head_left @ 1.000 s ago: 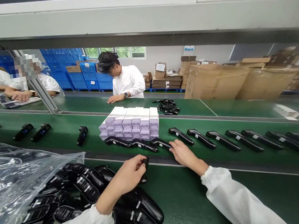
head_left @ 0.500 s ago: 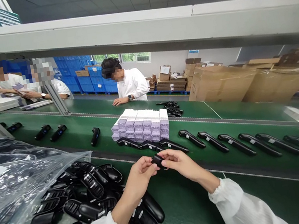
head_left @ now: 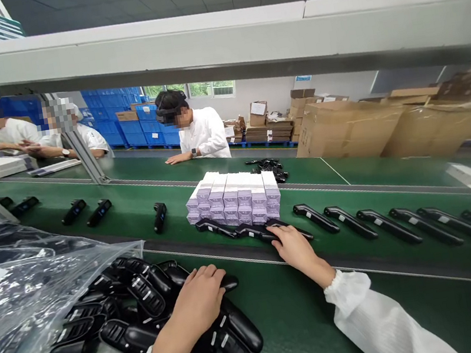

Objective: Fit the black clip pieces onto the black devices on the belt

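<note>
My left hand point(head_left: 199, 301) is over the pile, its fingers curled round a smooth black casing point(head_left: 231, 283) whose end sticks out past the fingertips. Most of that casing is hidden under the hand. Around it lies a heap of black plastic casings point(head_left: 147, 295), some showing slotted inner sides. My right hand point(head_left: 294, 250) reaches to the green belt, thumb and fingers round part of a black handle-shaped device point(head_left: 304, 235). Touching or close to the thumb is the end of another black device point(head_left: 253, 231) with a white label.
White-and-purple boxes point(head_left: 233, 201) stand stacked behind the devices. More black devices point(head_left: 350, 222) lie in a row rightward. Clear plastic bags point(head_left: 60, 311) cover the left side. A grey beam point(head_left: 198, 51) crosses overhead. Across the table a co-worker point(head_left: 201, 131) leans over.
My hands have parted. The left has moved down-left to the pile; the right has reached forward to a device on the belt. Boxes and devices on the belt have shifted right.
</note>
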`<action>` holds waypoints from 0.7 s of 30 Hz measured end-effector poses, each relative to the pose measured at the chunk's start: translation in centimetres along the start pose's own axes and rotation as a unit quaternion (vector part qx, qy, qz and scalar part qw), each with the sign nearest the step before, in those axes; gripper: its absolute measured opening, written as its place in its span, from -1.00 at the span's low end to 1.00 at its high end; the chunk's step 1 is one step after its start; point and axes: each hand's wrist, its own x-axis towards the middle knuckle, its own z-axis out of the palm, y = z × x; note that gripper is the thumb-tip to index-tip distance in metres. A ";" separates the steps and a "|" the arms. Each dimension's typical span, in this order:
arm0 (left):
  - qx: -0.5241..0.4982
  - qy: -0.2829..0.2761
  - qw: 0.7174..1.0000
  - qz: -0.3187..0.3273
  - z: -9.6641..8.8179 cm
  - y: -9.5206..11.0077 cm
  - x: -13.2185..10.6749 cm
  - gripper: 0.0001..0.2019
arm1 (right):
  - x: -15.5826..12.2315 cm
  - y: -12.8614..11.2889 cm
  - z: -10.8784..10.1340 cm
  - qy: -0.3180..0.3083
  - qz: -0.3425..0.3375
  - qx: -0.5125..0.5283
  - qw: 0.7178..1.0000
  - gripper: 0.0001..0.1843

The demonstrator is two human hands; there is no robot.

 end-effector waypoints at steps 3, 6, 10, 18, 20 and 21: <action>0.003 -0.005 1.000 0.011 0.3 0.0 0.4 -0.71 | -0.2 0.2 0.1 -0.014 0.014 -0.014 1.000 -0.55; -0.004 -0.006 1.000 0.019 0.1 0.2 0.8 -0.73 | 0.1 0.6 0.2 -0.012 0.004 -0.019 1.000 -0.66; -0.031 0.007 0.999 0.016 -0.6 1.0 1.4 -0.71 | 0.2 1.4 0.1 -0.011 -0.006 -0.028 1.000 -0.66; -0.202 0.072 0.970 0.117 -0.8 3.2 1.8 -0.69 | -3.1 -2.2 -3.9 0.017 -0.089 0.193 0.977 -0.55; -0.204 0.060 0.967 0.140 -0.8 3.8 1.9 -0.69 | -3.5 -4.4 -4.9 -0.074 -0.156 0.289 0.942 -0.63; -0.190 0.055 0.971 0.135 -0.9 4.0 1.8 -0.70 | -3.5 -5.2 -5.2 -0.109 -0.175 0.309 0.928 -0.67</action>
